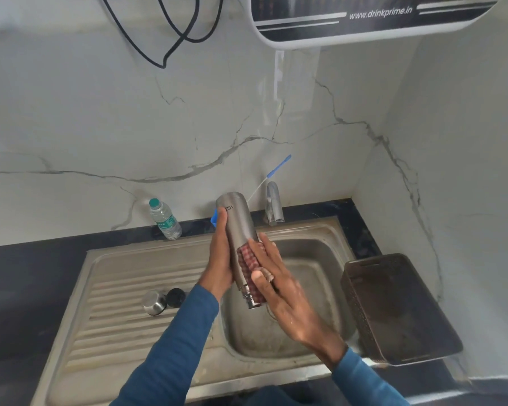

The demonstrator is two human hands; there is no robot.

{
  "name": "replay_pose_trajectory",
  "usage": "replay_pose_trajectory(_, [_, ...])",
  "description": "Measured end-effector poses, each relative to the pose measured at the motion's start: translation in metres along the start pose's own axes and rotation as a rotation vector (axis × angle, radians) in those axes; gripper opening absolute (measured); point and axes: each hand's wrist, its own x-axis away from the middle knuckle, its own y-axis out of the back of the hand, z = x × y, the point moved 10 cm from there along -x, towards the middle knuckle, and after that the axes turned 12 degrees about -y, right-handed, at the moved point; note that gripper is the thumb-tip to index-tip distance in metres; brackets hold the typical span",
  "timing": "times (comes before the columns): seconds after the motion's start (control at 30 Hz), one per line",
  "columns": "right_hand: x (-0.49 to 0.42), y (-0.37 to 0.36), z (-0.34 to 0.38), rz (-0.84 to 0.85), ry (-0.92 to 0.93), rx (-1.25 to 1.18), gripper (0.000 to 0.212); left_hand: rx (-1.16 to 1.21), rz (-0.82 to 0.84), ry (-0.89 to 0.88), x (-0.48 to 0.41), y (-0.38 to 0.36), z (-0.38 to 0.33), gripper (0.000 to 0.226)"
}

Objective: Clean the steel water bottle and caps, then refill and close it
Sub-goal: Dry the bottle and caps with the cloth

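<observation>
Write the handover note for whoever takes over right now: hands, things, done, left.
Left hand grips the steel bottle, mouth down, over the sink.
Right hand holds a checked cloth against its neck end.
Steel cap and black cap lie on the drainboard, off the bottle.
Done: bottle opened, wiping under way.
Left: finish wiping, see to the caps, refill, close.

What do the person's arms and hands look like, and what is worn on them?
Both arms are covered by long blue sleeves, the left sleeve and the right sleeve, which end at the wrists. The left hand and the right hand are bare, without gloves; the right one looks wet.
</observation>
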Motion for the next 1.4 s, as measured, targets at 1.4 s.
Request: replay_pose_trajectory(1.4, [-0.102, 0.032, 0.007, -0.152, -0.065, -0.102, 0.049, -0.034, 0.151, -0.075, 0.015, -0.019, -0.001, 0.062])
